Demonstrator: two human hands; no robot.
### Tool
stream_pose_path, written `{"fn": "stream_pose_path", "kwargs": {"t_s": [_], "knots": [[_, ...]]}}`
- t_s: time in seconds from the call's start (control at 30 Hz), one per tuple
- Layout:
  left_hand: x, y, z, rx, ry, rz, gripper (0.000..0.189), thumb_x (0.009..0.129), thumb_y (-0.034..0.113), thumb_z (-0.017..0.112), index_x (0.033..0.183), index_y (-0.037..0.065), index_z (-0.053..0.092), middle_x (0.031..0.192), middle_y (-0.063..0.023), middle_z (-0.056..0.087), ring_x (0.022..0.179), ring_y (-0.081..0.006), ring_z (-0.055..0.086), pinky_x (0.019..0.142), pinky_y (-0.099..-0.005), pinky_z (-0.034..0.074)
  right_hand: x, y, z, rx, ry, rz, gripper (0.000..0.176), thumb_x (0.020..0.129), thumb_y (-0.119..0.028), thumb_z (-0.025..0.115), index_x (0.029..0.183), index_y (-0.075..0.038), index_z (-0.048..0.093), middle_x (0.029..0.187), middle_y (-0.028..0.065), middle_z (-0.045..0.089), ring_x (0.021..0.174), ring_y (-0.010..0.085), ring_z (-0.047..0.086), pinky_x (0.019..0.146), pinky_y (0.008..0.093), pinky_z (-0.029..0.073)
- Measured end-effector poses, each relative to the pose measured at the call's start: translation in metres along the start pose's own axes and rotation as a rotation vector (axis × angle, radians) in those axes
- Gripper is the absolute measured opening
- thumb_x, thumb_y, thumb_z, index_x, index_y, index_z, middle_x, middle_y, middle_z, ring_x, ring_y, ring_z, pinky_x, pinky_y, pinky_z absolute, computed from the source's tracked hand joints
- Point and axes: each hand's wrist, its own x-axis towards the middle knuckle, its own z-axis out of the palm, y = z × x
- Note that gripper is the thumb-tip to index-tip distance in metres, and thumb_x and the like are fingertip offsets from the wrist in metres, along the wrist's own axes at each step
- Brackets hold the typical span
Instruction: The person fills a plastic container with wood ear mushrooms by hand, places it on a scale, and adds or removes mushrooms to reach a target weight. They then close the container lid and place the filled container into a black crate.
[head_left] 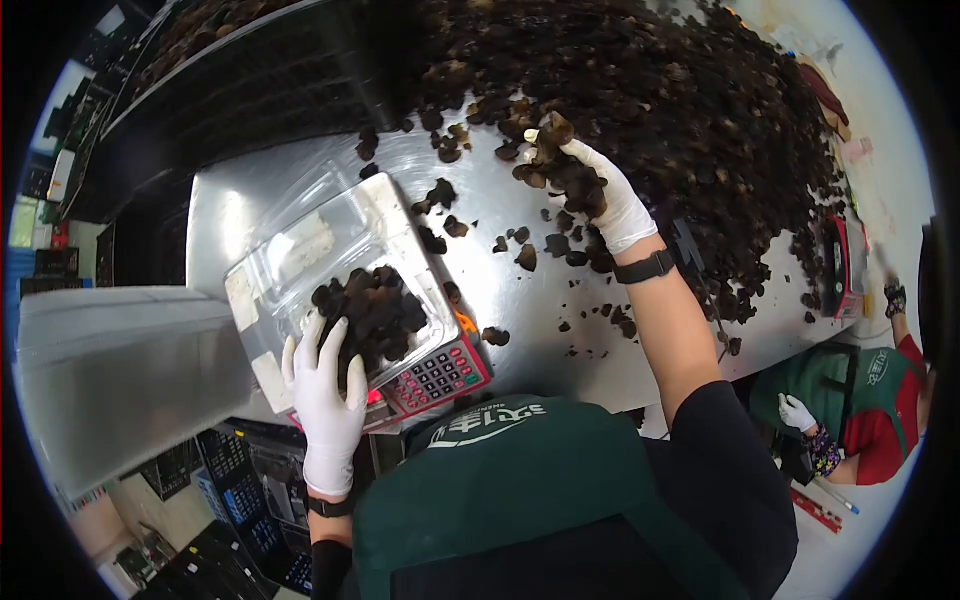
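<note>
White gloves cover both hands. My left hand (333,400) has its fingers spread at the near left edge of a clear plastic tray (300,250), touching the dark, fungus-like pieces (370,315) in it. This tray rests on a scale (435,378) with a red keypad panel. Over the metal table (480,270), to the right of the scale, my right hand (605,190) grips a clump of dark pieces (565,172) between thumb and fingers. Loose dark bits lie scattered between the scale and that hand.
A large heap of dark pieces (680,110) covers the back and right of the table. Stacked clear trays (130,370) stand at the left. A co-worker (860,400) and another red scale (848,268) are at the right. Black crates (245,500) sit low at left.
</note>
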Motion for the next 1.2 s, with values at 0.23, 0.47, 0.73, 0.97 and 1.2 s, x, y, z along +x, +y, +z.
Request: {"fn": "stream_pose_path", "kwargs": {"t_s": [0.23,0.47,0.73,0.97,1.2], "knots": [[-0.004,-0.004,-0.006,-0.252,0.189,0.003,0.053,0.080,-0.003,0.066,0.133,0.004,0.058,0.142,-0.0207,0.050,0.130,-0.0367,0.050,0.109,-0.0419,0.040,0.004,0.019,0.119,-0.308,-0.106,0.048,0.031,0.095,-0.022,0.064,0.114,0.002,0.069,0.097,0.0084,0.071,0.085,0.0169,0.068,0.077,0.0294,0.054],[-0.008,-0.011,-0.016,-0.276,0.351,-0.102,0.052,0.083,-0.006,0.059,0.134,0.002,0.055,0.137,-0.0185,0.053,0.127,-0.0326,0.052,0.110,-0.0388,0.039,0.017,0.087,0.216,-1.060,-0.424,-0.608,0.022,0.092,-0.020,0.063,0.106,-0.008,0.075,0.103,0.0077,0.070,0.096,0.0221,0.066,0.086,0.0316,0.052],[-0.019,-0.025,0.012,-0.384,0.310,-0.122,0.059,0.081,0.002,0.068,0.138,0.002,0.051,0.133,-0.0195,0.056,0.122,-0.0346,0.053,0.105,-0.0424,0.042,0.008,0.111,0.231,-1.426,-0.453,-0.740,0.023,0.085,-0.023,0.064,0.103,-0.019,0.077,0.140,0.0104,0.055,0.115,0.0332,0.052,0.104,0.0452,0.041],[-0.010,-0.021,0.003,-0.388,0.337,-0.047,0.048,0.086,0.011,0.073,0.131,0.002,0.057,0.126,-0.0154,0.060,0.119,-0.0259,0.055,0.110,-0.0420,0.035,0.005,0.110,0.229,-1.440,-0.394,-0.752,0.023,0.083,-0.025,0.069,0.104,-0.024,0.080,0.149,0.0071,0.050,0.138,0.0381,0.037,0.114,0.0481,0.031],[-0.010,-0.025,-0.004,-0.258,0.333,-0.101,0.028,0.084,0.013,0.074,0.112,0.010,0.069,0.105,-0.0035,0.070,0.106,-0.0173,0.063,0.121,-0.0470,0.017,0.002,0.117,0.234,-1.408,-0.375,-0.746,0.019,0.081,-0.023,0.070,0.099,-0.021,0.078,0.142,0.0084,0.055,0.137,0.0361,0.038,0.116,0.0499,0.024]]}}
